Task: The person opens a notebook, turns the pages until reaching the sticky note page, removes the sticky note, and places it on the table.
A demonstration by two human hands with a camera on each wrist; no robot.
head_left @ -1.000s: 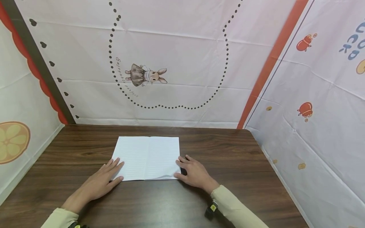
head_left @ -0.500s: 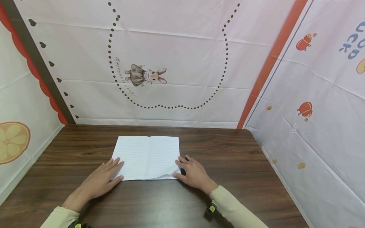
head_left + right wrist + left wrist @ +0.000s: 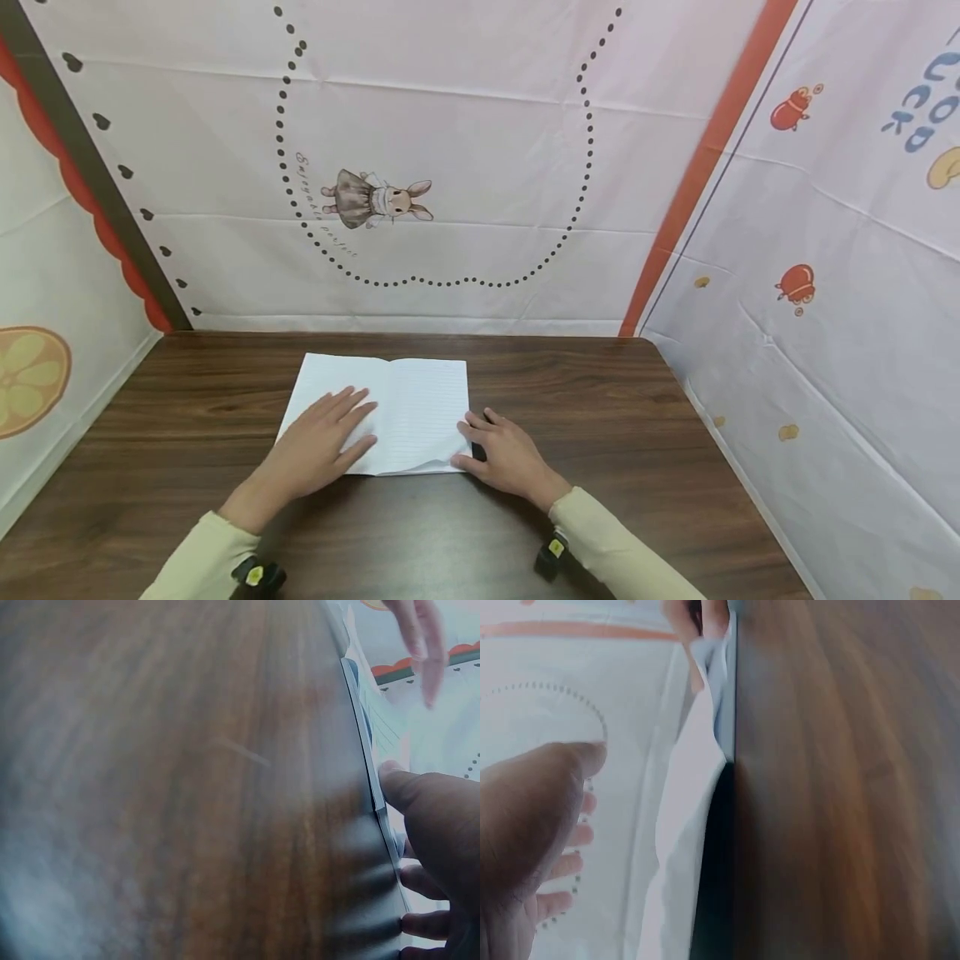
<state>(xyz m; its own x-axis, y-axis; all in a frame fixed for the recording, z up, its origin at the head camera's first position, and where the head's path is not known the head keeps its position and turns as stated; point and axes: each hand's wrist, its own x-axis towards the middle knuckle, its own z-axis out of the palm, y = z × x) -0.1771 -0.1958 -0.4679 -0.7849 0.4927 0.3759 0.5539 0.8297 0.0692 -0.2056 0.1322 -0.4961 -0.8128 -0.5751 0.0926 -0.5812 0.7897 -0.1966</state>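
Note:
An open notebook (image 3: pixel 429 408) with lined white pages lies on the dark wood table in the head view. The lower right corner of its right page is lifted and bent. Above the left page is my left hand (image 3: pixel 318 442), fingers extended; the right wrist view shows those fingers (image 3: pixel 420 645) apart from the paper. My right hand (image 3: pixel 510 454) rests at the notebook's right edge, fingers spread and thumb touching near the bent corner. From the left wrist, the pages (image 3: pixel 686 795) appear edge-on, with the left thumb and fingers (image 3: pixel 566 864) held over them.
The wood table (image 3: pixel 600 400) reaches to a white printed cloth (image 3: pixel 480 167) at the back, and similar cloth hangs on both sides. Each sleeve carries a black wrist device (image 3: pixel 551 554) near the cuff.
My left hand has lifted off the notebook's left edge and moved right, over the left page. My right hand stays at the right edge. The head view has shifted slightly.

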